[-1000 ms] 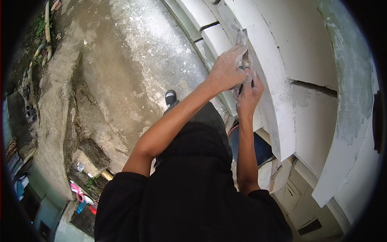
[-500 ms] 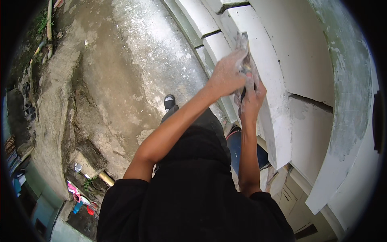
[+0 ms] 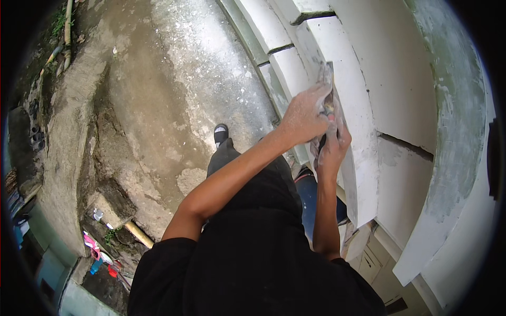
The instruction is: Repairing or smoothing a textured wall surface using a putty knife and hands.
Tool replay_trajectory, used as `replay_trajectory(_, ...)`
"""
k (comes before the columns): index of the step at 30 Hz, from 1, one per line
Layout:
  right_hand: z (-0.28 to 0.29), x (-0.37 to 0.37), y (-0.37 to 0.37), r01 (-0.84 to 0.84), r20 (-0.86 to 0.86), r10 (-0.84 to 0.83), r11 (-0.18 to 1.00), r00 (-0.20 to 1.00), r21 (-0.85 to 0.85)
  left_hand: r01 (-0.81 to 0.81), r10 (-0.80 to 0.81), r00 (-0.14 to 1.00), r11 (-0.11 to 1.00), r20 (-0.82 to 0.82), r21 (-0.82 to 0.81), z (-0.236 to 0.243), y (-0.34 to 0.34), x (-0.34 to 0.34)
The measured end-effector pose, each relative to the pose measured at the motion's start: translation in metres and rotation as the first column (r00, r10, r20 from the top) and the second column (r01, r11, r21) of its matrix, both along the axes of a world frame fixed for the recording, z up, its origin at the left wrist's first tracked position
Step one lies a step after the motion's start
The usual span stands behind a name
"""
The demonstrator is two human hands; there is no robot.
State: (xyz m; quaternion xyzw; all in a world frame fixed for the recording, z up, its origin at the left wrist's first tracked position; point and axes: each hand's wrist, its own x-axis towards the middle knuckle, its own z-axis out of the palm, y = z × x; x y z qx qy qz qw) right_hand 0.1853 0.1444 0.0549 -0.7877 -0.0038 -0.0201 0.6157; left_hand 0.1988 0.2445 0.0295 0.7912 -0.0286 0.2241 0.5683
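Both my hands, coated in pale dust, are at a putty knife with a narrow grey blade and a black and red handle. My right hand wraps round the handle. My left hand is closed farther up, its fingers pressing by the blade; they partly hide the tool. The blade points away from me, against the left edge of a white ledge. Exactly where its edge meets the surface is hard to make out.
More white ledge blocks step away at the far side, with dark gaps between them. A dark blue container stands below my right forearm. Stained concrete ground lies at left, with a pipe and bright litter beyond its rough edge.
Both hands and the putty knife have slid a little toward me along the ledge's edge. Their grip looks the same. The whole view has shifted slightly.
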Motion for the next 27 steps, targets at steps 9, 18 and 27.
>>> replay_trajectory(9,-0.009,0.015,0.005,-0.023,0.018,0.022,0.999,1.0,0.043,0.078,-0.093,0.985,0.991,-0.147,-0.106,0.007,0.022,0.022)
replay_trajectory(18,-0.016,0.032,0.019,-0.022,0.081,0.02,0.999,0.997,0.025,-0.016,0.018,1.0,0.995,0.017,-0.1,-0.001,0.028,0.038)
replay_trajectory(27,-0.01,0.045,0.037,-0.064,0.003,0.064,0.998,0.998,0.017,-0.014,0.001,0.995,0.99,-0.097,-0.139,0.0,0.043,0.049)
